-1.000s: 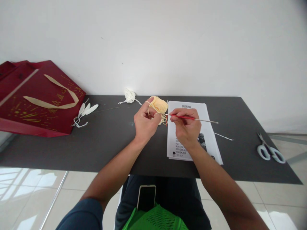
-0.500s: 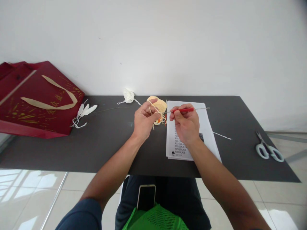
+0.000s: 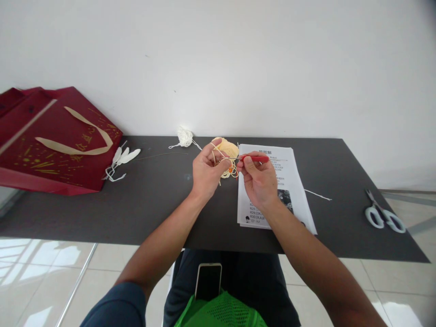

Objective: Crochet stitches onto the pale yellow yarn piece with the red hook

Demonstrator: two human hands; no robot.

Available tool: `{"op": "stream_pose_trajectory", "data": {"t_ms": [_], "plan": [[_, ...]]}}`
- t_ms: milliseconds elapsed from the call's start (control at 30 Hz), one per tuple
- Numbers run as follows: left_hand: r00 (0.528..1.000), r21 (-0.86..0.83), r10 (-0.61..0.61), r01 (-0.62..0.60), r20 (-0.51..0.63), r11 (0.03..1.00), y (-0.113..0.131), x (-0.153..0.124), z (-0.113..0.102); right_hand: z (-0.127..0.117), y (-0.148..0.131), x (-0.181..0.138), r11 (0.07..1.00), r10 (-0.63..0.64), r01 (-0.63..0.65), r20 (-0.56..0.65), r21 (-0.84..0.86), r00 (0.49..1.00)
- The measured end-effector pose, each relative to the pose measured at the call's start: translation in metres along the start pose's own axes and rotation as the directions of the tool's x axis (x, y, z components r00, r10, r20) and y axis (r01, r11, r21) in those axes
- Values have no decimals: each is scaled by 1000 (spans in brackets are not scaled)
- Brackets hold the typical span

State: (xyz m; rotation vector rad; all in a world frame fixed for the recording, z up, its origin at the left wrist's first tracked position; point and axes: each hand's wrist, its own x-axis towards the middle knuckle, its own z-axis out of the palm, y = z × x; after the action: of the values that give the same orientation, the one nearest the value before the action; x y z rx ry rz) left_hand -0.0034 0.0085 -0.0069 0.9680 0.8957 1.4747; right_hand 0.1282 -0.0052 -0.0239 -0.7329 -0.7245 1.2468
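Note:
My right hand (image 3: 259,179) is closed around the red handle of a crochet hook (image 3: 257,159), whose thin metal shaft points left. The hook's tip meets the fingers of my left hand (image 3: 207,170), which pinch cream yarn (image 3: 216,148); a strand runs up over a raised finger. Whatever stitches lie between those fingertips are too small to make out. Just behind my left hand sits a cream yarn ball (image 3: 226,146), with loose loops and a small orange bit (image 3: 231,170) below it. Printed sheets (image 3: 277,222) lie under my right hand, which covers part of the text.
On the dark table (image 3: 153,200), a red gift bag (image 3: 68,141) stands at the left, white crocheted pieces (image 3: 125,156) beside it. White yarn (image 3: 185,136) rests at the back. Scissors (image 3: 383,213) lie far right. A phone (image 3: 208,280) is on my lap.
My right hand has moved slightly left, bringing the crochet hook further into the fingers of my left hand. More of the printed sheet shows. The view has shifted slightly.

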Motion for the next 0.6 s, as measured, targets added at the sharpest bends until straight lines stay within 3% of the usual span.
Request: {"op": "stream_pose_trajectory", "data": {"t_ms": [267, 400, 500, 600], "plan": [[1000, -27, 16, -15, 11, 1000, -1, 1, -1, -1, 1, 0, 999, -48, 48, 20, -19, 999], [1000, -43, -23, 24, 21, 999, 0, 0, -1, 0, 4, -6, 974, -151, 150, 5, -173, 989], [997, -83, -73, 72, -1, 994, 2, 0, 2, -1, 5, -14, 861, -319, 302, 29, -410, 947], [992, -133, -119, 113, -33, 985, 3, 0, 3, -4, 5, -20, 637, -497, 518, 210, -571, 842]]}}
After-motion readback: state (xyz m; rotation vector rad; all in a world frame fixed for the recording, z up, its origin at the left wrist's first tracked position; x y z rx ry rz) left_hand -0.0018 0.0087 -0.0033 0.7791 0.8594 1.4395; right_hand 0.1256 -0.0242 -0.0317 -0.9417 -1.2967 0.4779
